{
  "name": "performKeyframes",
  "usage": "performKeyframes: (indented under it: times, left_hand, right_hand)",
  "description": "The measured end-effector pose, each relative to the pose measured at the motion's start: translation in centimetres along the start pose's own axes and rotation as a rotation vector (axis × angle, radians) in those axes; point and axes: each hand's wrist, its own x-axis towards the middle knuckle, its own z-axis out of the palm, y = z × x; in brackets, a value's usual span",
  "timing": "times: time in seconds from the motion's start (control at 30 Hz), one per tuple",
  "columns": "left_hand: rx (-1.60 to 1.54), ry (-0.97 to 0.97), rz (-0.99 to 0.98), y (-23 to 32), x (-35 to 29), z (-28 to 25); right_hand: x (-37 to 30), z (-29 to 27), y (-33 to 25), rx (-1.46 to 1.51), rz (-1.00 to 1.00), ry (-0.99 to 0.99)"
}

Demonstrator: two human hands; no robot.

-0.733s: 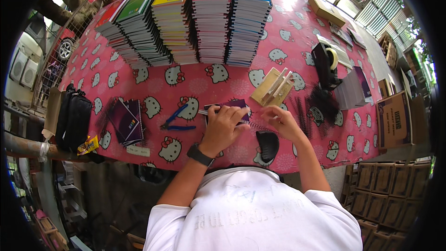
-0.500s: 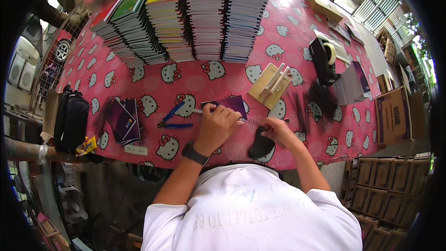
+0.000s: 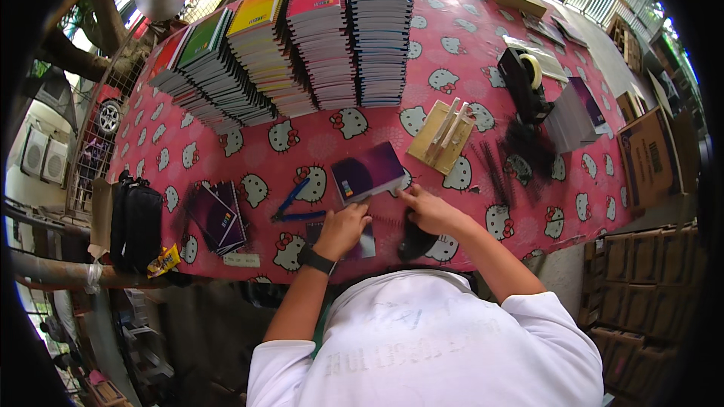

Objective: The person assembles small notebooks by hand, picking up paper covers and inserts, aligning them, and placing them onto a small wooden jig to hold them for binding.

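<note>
A purple-covered booklet (image 3: 368,172) lies tilted on the pink table in front of my hands. My left hand (image 3: 344,229) rests at its lower edge, fingers laid out, above another purple-and-white piece (image 3: 363,246) that it partly covers. My right hand (image 3: 431,212) reaches to the booklet's lower right corner with the index finger stretched out; whether it touches is hard to tell. Between the hands lies a thin spiral coil (image 3: 388,220), faint against the cloth. A black rounded object (image 3: 415,240) sits beneath my right hand. Blue-handled pliers (image 3: 296,203) lie left of the booklet.
Tall stacks of coloured spiral notebooks (image 3: 381,45) stand at the back. Rightward are a wooden jig (image 3: 439,136), black coils (image 3: 528,152), a tape dispenser (image 3: 522,87), and a page stack (image 3: 577,117). Purple notebooks (image 3: 213,215) and a black bag (image 3: 137,226) lie left.
The purple booklet, partly under my left hand before, now lies uncovered further forward. My left hand has drawn back toward me. My right hand has moved left, to the booklet's corner.
</note>
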Motion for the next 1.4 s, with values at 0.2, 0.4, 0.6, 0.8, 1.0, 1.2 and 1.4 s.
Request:
performKeyframes:
  times: [0.2,0.4,0.6,0.8,1.0,1.2,1.4]
  left_hand:
    - [-0.187,0.319,0.105,0.2,2.5,-3.9]
    - [-0.171,0.738,0.261,2.5,-0.9,-8.5]
    - [-0.293,0.691,0.118,2.7,-1.7,-9.4]
    - [-0.162,0.712,0.230,4.0,-2.0,-9.5]
    - [-0.186,0.730,0.442,6.2,-1.2,-9.6]
    - [-0.021,0.783,0.536,6.1,-0.5,-8.7]
    - [0.019,0.249,0.491,4.5,-1.2,0.1]
  right_hand:
    - [1.1,0.5,3.1,0.448,-0.031,0.119]
    - [-2.5,1.4,-1.0,0.323,-0.206,0.191]
    - [-1.1,2.6,-3.8,0.267,-0.315,-0.114]
    - [-2.2,1.4,-3.0,0.655,-0.083,-0.289]
    - [-1.2,3.2,-2.6,0.668,-0.310,-0.412]
    - [-2.1,-0.8,2.5,0.803,0.047,0.095]
    - [-3.0,-1.7,5.4,0.235,0.148,0.766]
